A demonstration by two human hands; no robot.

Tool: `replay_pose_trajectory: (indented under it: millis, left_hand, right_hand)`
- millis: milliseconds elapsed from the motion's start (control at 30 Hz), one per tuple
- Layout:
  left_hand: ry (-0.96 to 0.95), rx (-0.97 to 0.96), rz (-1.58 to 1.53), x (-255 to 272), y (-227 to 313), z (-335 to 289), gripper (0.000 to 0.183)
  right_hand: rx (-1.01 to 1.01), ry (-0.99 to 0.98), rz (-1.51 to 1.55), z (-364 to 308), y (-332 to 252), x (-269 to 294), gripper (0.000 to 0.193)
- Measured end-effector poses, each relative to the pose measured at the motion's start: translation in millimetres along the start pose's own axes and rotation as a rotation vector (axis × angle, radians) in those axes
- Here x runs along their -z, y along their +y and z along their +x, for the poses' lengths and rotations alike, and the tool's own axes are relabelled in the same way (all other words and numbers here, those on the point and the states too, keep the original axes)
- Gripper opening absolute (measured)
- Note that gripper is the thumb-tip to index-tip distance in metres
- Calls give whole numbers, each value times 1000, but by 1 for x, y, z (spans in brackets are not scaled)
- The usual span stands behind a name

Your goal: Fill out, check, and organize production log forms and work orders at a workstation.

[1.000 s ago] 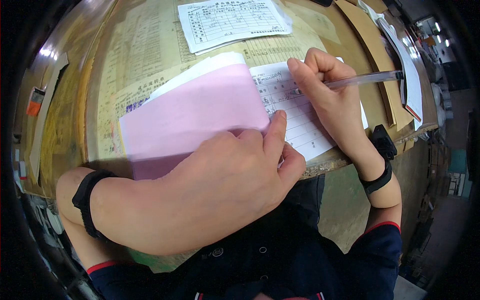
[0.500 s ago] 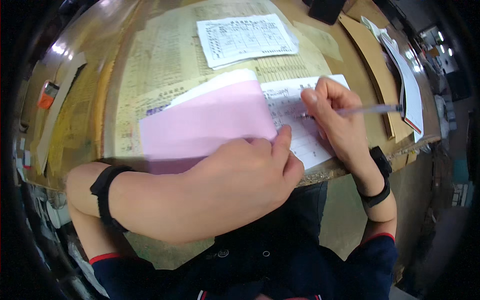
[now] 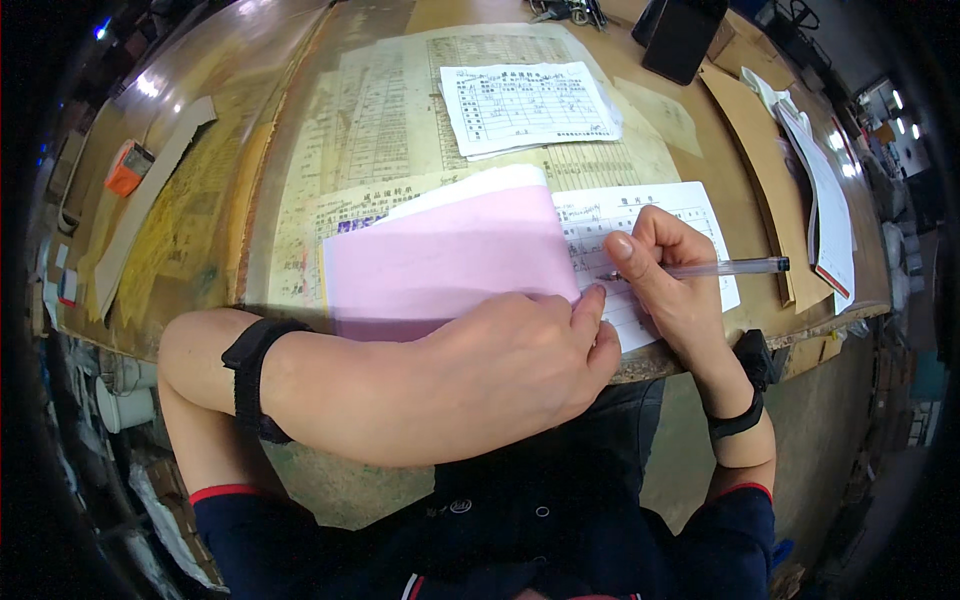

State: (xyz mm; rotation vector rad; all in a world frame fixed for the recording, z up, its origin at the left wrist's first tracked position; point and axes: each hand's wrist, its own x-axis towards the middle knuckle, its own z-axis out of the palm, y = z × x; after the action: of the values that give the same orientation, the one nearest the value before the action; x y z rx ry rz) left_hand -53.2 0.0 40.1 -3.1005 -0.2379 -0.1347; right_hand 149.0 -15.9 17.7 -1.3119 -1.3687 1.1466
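Note:
My right hand (image 3: pixel 680 285) pinches a clear-barrelled pen (image 3: pixel 730 267), its tip down on a white printed form (image 3: pixel 705 225) with handwriting on it. My left hand (image 3: pixel 545 345) lies across the lower edge of a pink sheet (image 3: pixel 440 250), fingers outstretched and pressing on the sheet and form. The pink sheet is folded over to the left, with white sheets showing behind its top edge. Beneath it, part of another printed form with purple marks peeks out. Farther back lies a small stack of filled-in white forms (image 3: pixel 530 105).
Yellowed printed sheets (image 3: pixel 350 110) cover the wooden table. A black phone-like slab (image 3: pixel 685 40) stands at the back right, near keys (image 3: pixel 575 12). Cardboard strips (image 3: pixel 745 160) and a clipped paper stack (image 3: pixel 825 210) lie right. An orange-and-grey object (image 3: pixel 128 168) sits left.
The view has shifted, so the table things appear lower and farther right. The pen is held at a slightly different tilt, its tip still on the form. My left hand stays on the pages.

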Motion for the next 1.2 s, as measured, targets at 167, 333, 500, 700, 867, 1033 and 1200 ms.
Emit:
replay_pose_trajectory:
  millis: [167, 333, 500, 700, 867, 1033, 1200]
  left_hand:
    - [-22, -26, -46, 1, -3, 1, 45]
    - [-43, -26, -94, 3, -2, 0, 46]
    - [-30, -27, -84, 3, -2, 2, 46]
    - [-53, -31, -91, 4, -2, 1, 45]
    - [-43, -20, -91, 5, -3, 1, 44]
    - [-11, -5, -71, 2, -1, 1, 43]
    - [1, -14, -36, 3, -1, 1, 41]
  right_hand:
    - [27, 30, -41, 3, 2, 1, 39]
    - [48, 32, -91, 2, 4, 1, 40]
    - [65, 61, -78, 1, 4, 1, 39]
    - [55, 26, -139, 2, 3, -1, 37]
    - [51, 26, -125, 2, 3, 2, 37]
    - [83, 66, -152, 2, 7, 0, 37]
    - [100, 70, -220, 0, 6, 1, 37]
